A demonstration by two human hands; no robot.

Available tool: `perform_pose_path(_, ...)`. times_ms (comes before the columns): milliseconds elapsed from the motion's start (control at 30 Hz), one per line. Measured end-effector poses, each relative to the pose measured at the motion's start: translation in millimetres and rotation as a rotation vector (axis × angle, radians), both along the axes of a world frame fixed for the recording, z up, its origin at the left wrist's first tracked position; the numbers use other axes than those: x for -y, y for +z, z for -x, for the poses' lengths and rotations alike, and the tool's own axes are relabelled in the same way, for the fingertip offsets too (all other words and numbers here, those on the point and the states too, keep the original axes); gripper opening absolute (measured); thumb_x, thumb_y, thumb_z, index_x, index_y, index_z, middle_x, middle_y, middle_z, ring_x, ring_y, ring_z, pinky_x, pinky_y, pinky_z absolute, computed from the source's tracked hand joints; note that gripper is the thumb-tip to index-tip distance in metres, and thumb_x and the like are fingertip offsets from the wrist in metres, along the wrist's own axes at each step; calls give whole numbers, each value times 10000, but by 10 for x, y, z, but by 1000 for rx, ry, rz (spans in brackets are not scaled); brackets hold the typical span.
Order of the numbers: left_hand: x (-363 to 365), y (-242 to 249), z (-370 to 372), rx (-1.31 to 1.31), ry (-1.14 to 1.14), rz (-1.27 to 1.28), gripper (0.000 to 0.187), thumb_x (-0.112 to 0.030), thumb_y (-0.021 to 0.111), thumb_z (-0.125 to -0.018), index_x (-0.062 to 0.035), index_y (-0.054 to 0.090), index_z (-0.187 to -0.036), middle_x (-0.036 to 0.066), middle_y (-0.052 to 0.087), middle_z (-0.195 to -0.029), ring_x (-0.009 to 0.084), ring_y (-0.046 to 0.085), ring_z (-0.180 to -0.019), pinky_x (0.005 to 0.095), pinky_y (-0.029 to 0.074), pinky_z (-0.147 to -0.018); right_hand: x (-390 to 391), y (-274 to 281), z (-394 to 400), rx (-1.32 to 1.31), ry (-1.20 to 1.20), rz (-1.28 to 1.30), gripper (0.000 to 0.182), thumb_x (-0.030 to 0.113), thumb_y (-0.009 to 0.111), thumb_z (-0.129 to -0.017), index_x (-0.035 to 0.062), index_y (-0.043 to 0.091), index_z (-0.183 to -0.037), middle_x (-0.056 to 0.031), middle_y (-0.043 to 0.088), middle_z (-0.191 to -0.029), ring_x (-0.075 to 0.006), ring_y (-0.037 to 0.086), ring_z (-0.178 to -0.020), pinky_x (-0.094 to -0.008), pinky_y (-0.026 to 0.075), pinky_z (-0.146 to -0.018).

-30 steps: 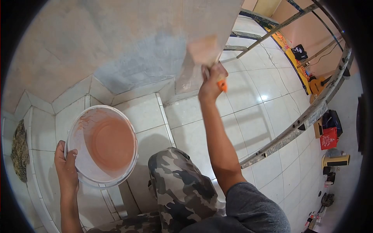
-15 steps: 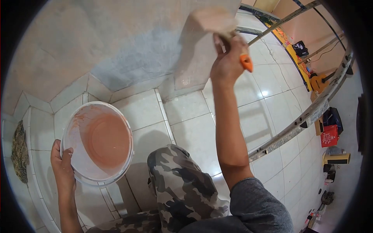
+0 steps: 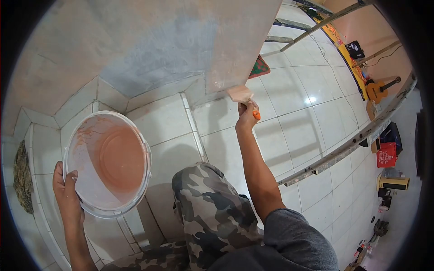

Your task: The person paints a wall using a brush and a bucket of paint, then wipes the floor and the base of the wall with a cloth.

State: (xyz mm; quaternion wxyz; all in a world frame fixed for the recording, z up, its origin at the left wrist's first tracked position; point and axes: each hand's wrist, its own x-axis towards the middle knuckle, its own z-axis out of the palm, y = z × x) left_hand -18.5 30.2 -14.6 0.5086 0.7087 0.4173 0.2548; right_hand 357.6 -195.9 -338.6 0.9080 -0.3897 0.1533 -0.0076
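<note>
My left hand (image 3: 67,187) grips the rim of a white plastic bucket (image 3: 86,169), thumb inside and fingers outside. The bucket is tilted, and pinkish-orange paint (image 3: 125,158) lies in it with streaks up the inner wall. In my right hand (image 3: 247,118) is a wide paintbrush (image 3: 239,93), its bristles coated pink and its orange handle end (image 3: 257,115) poking out beside the palm. The bristles are at the lower corner of the wall (image 3: 235,40), just above the baseboard tiles. The wall has pinkish coating around a grey-blue patch (image 3: 167,49).
White tiled steps (image 3: 162,122) lie below me, beside my knee in camouflage trousers (image 3: 212,194). A paint-spotted ladder (image 3: 334,158) crosses the right side. Beyond it are a guitar (image 3: 376,91) and a red bag (image 3: 386,155). A mottled rug (image 3: 22,178) is at far left.
My right hand has come down from high on the wall with the paintbrush, to the wall's bottom corner. The bucket stays in my left hand, shifted slightly left in view.
</note>
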Motion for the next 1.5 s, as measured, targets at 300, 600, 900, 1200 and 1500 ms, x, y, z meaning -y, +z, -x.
perform_pose_path(300, -80, -58, 63, -31, 125, 29, 596, -58, 510, -909, 98, 287, -1439, 161, 524, -1298, 165, 538, -1117, 298, 404, -998, -154, 1587, -214, 428, 132, -98, 256, 142, 560, -956, -18, 517, -1151, -115, 604, -1017, -201, 629, -893, -301, 551, -815)
perform_pose_path(600, -152, -64, 151, -36, 108, 34, 613, -102, 546, -904, 87, 305, -1435, 178, 518, -1315, 198, 537, -1156, 315, 396, -1019, 39, 959, 134, 216, 12, -38, 191, 124, 552, -941, -4, 520, -1079, -120, 611, -1071, -206, 637, -968, -340, 555, -885)
perform_pose_path(900, -121, -35, 140, -29, 139, 56, 700, -120, 553, -896, 87, 221, -1477, 215, 481, -1356, 219, 533, -1180, 325, 401, -1026, -445, -378, 244, -112, 60, 73, 230, 96, 539, -941, -10, 529, -1146, -130, 590, -1061, -202, 615, -944, -324, 560, -844)
perform_pose_path(1200, -119, -27, 124, -58, 157, 24, 737, -164, 579, -880, 94, 226, -1473, 232, 493, -1336, 242, 554, -1159, 330, 427, -1005, -724, -255, 82, -83, 52, 13, 223, 95, 547, -935, -12, 533, -1130, -111, 598, -1029, -180, 608, -913, -325, 560, -824)
perform_pose_path(1500, -58, -5, 52, -90, 110, -5, 665, -143, 546, -884, 99, 282, -1444, 197, 534, -1284, 212, 567, -1117, 308, 424, -989, -328, 1380, 164, 405, 160, -167, 248, 102, 517, -956, -38, 485, -1159, -134, 605, -1106, -220, 643, -959, -320, 561, -852)
